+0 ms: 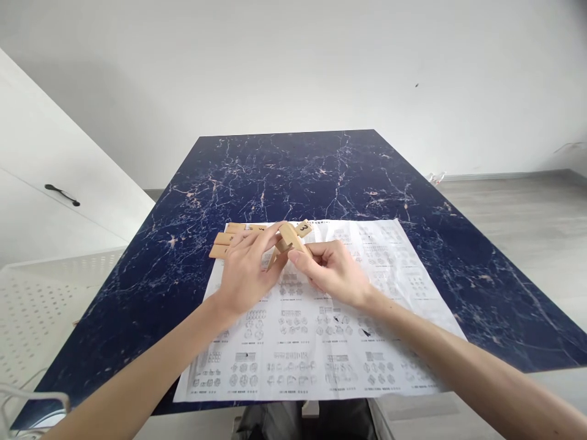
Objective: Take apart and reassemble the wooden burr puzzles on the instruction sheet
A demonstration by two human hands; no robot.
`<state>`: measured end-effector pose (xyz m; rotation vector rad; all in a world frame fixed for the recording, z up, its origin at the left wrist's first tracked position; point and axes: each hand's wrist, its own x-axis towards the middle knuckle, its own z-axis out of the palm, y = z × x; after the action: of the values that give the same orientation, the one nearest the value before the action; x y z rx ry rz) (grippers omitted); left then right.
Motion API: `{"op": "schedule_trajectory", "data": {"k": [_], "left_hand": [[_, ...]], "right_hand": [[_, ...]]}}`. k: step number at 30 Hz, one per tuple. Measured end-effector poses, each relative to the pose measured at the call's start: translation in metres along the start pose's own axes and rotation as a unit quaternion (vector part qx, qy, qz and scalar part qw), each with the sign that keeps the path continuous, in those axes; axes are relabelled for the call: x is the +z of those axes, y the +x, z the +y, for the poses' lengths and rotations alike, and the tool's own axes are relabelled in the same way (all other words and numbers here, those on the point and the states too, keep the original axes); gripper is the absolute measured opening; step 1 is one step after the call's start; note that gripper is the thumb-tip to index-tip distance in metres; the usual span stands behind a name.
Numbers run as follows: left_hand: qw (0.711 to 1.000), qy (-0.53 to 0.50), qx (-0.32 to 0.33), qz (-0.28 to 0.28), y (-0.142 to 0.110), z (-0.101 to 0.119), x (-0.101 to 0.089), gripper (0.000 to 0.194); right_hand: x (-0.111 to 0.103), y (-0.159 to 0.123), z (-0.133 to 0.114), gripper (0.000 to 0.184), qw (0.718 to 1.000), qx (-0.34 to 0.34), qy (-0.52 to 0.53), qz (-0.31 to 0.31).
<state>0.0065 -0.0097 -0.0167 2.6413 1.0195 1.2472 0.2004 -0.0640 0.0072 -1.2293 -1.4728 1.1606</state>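
Observation:
Over the printed sheet (293,324), my left hand (245,269) is closed round one side of a few joined wooden puzzle pieces (287,235). My right hand (332,269) pinches a notched bar of the same cluster between thumb and fingers. One piece in the cluster bears a black number 3 (303,228) at its end, pointing away from me. Beyond my left hand several loose wooden puzzle pieces (221,252) lie side by side, some marked with black characters, partly covered by the fingers. How the held pieces interlock is mostly hidden.
The creased sheet carries rows of small line diagrams and lies on a dark blue marbled table (275,171). At left stand a white cabinet (59,153) with a black handle (62,195) and a white perforated basket (36,311). A white wall rises behind the table.

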Motion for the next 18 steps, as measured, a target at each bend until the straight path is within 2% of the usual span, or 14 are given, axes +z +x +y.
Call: {"op": "schedule_trajectory", "data": {"k": [2,6,13,15,18], "left_hand": [[1.0,0.012,0.022,0.008,0.003,-0.001,-0.002,0.04],[0.999,0.034,0.019,0.002,0.008,-0.002,-0.007,0.041],[0.995,0.074,0.061,-0.004,0.015,0.0,-0.014,0.036],[0.993,0.084,0.084,0.002,0.015,-0.002,-0.013,0.038],[0.991,0.09,0.096,-0.002,0.014,-0.007,-0.012,0.048]], "right_hand": [[0.0,0.0,-0.001,0.061,0.999,0.027,0.032,-0.028],[0.0,0.0,-0.003,0.067,0.989,0.058,0.1,-0.092],[-0.002,0.0,-0.004,0.056,0.96,0.086,0.239,-0.118],[-0.001,0.0,-0.002,0.058,0.962,0.084,0.233,-0.113],[0.004,-0.002,0.0,0.059,0.982,0.07,0.155,-0.079]]}}
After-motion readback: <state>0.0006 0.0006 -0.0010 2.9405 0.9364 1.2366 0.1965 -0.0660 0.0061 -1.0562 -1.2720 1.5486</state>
